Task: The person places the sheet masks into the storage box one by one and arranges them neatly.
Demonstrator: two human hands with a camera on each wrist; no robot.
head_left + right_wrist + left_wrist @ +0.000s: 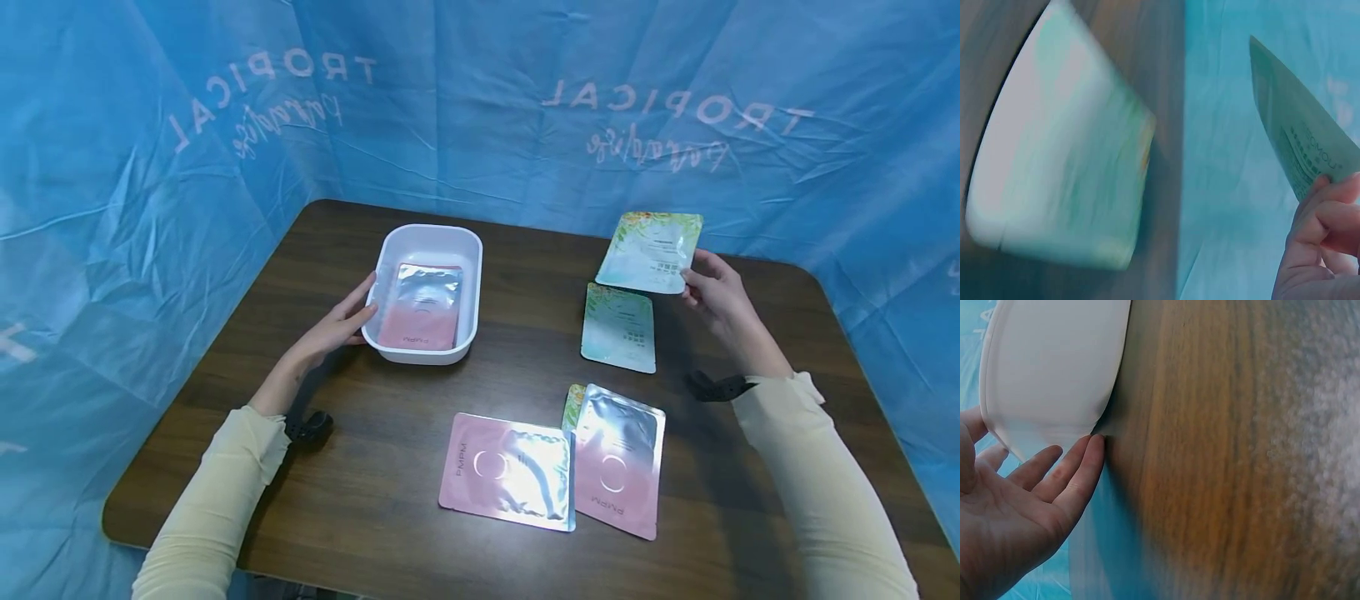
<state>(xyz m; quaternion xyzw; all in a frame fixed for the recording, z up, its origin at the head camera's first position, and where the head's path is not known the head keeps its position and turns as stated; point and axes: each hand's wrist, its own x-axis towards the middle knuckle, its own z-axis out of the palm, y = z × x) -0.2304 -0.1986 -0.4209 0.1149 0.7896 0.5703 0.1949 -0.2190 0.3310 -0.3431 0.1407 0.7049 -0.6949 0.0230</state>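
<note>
Cream sleeves (202,508) reach over a wooden table (360,500), left hand (333,325) at a white tub (470,292), right hand (718,298) holding up a green packet (652,250).
Near one corner, the right hand pinches this packet, thumb on its upper face; a second green packet (618,329) lies on the table just nearer. Fingers spread, the left hand touches the tub's outer side; inside lies a pink packet (420,321). Two pink packets (618,467) lie touching at the front, a third green packet (573,404) partly beneath.
</note>
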